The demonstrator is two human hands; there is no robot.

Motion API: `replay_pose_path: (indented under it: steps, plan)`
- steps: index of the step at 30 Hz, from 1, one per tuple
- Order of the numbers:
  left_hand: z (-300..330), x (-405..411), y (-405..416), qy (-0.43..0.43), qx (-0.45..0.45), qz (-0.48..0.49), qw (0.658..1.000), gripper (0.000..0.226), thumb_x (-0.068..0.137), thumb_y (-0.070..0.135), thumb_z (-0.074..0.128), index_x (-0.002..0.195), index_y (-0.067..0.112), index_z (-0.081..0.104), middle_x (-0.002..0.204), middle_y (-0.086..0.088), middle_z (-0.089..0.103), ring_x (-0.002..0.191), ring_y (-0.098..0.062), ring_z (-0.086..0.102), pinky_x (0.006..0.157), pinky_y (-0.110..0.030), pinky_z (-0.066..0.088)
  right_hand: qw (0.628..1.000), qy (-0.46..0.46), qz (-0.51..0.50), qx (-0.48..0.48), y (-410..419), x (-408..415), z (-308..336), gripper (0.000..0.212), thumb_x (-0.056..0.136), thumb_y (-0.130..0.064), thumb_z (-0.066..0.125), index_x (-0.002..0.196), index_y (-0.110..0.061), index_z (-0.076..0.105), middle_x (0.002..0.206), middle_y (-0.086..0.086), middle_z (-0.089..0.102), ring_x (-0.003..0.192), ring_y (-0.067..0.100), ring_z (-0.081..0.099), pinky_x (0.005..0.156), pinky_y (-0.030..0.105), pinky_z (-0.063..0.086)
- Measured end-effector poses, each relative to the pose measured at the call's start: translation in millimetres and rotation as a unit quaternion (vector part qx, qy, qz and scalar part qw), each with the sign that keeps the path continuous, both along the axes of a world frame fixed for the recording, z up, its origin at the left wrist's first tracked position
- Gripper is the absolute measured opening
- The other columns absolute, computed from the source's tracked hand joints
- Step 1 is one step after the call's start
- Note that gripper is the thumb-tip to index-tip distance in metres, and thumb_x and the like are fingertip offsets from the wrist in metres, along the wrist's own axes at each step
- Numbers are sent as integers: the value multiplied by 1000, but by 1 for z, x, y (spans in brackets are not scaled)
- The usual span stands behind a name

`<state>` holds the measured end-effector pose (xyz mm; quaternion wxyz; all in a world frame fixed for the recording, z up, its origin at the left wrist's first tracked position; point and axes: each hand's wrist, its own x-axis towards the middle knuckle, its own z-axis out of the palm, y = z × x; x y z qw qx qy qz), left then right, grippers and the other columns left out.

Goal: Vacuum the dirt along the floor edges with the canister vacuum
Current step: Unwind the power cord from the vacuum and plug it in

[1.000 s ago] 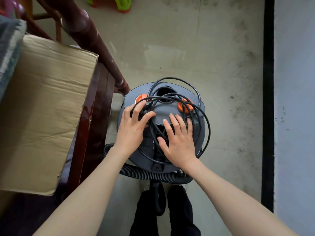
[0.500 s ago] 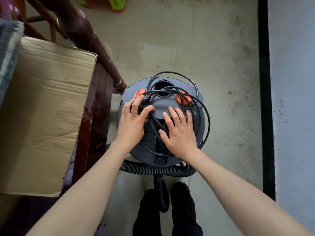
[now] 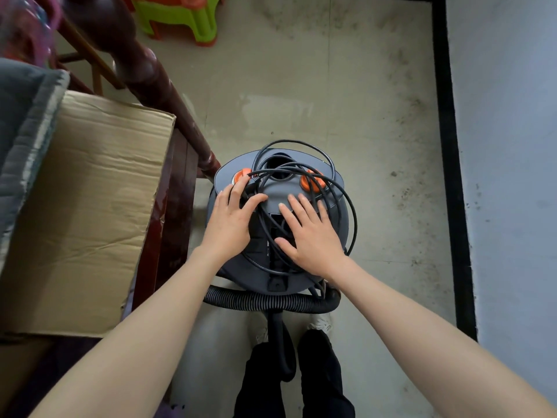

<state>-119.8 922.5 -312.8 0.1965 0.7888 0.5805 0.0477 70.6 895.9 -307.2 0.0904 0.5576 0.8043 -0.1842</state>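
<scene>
1. The left hand (image 3: 230,223) lies on the left half of the lid of the one canister vacuum (image 3: 280,224), fingers loosely bent over the coiled black power cord (image 3: 346,203); its fingertips reach the cord strands next to the left orange knob (image 3: 242,175). Whether it really pinches the cord or only rests on it cannot be told.
2. The right hand (image 3: 313,236) lies flat on the right half of the lid, fingers straight and slightly spread, grasping nothing, thumb pointing inward towards the left hand.
3. Both forearms are bare and stretch down and forward from the lower corners of the view.
4. There are two orange knobs on the lid; the right orange knob (image 3: 310,181) sits just beyond the right hand's fingertips, with cord loops crossing it.
5. The cord makes several loose loops on the lid, some hanging over the right rim.
6. One ribbed black hose (image 3: 271,301) curves around the near side of the canister.
7. The vacuum stands on the stained floor (image 3: 346,101), beside a dark wooden bed frame (image 3: 168,206) bearing one cardboard sheet (image 3: 87,206).
8. A black skirting strip (image 3: 449,164) runs along the wall on the right.
9. One green plastic stool (image 3: 177,16) stands at the far end.
</scene>
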Motion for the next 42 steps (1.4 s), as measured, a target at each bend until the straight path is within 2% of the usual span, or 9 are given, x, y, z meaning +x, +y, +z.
replay_pose_path:
  steps: [4,6,8,11,15,24,31,36,42]
  plan:
    - [21,-1,1,-69,-65,21,995,62,83,-14,46,137,16,47,157,-8,17,144,-29,15,114,-46,25,993,90,-13,82,-7,3,16,47,90,-28,44,128,-5,60,136,18,56,130,33,50,107,53,40]
    - [27,0,0,-127,-78,55,987,47,89,-6,44,131,16,51,155,-6,23,143,-25,19,113,-46,27,979,119,-76,148,-1,9,22,43,85,-28,45,113,-4,67,122,17,64,116,34,59,97,53,48]
    - [30,4,0,-164,-68,119,977,34,94,10,47,127,17,49,152,-1,27,138,-22,30,107,-45,36,969,108,-128,180,17,12,30,50,85,-32,52,125,-3,60,130,19,58,122,35,53,102,55,43]
    - [32,17,4,-145,-69,202,966,61,89,36,60,141,20,34,144,-3,34,130,-24,34,106,-40,33,978,71,-193,15,63,22,28,78,92,-46,56,151,-8,24,158,11,25,146,29,20,118,49,15]
    - [29,38,8,-89,-105,269,953,80,84,40,67,146,15,22,136,-11,38,123,-29,31,103,-37,29,971,63,-228,-41,82,17,13,44,95,-38,55,126,-8,47,133,12,51,125,31,44,99,42,38]
    - [36,60,4,-131,-145,369,908,40,86,9,62,121,7,43,117,-13,54,114,-30,48,91,-39,43,958,84,-268,58,57,13,10,33,94,-9,52,126,-1,50,127,17,47,120,32,40,95,34,35]
    - [47,67,-2,-112,-195,378,898,29,84,17,65,108,4,54,108,-12,59,101,-31,57,76,-34,43,884,155,-441,0,52,15,21,29,86,6,47,113,1,57,122,18,44,108,35,48,89,29,37]
    - [66,67,-9,-182,-250,326,893,17,82,12,63,97,5,59,88,-8,59,82,-26,56,69,-33,44,833,232,-497,-72,46,32,27,24,84,5,53,104,-7,54,118,15,53,93,26,47,68,19,29]
    - [103,78,-20,-238,-263,232,906,14,85,9,60,99,9,57,86,-4,60,70,-14,54,56,-21,43,740,380,-526,-176,30,54,61,68,84,3,67,143,-5,33,131,10,53,120,24,52,98,29,41]
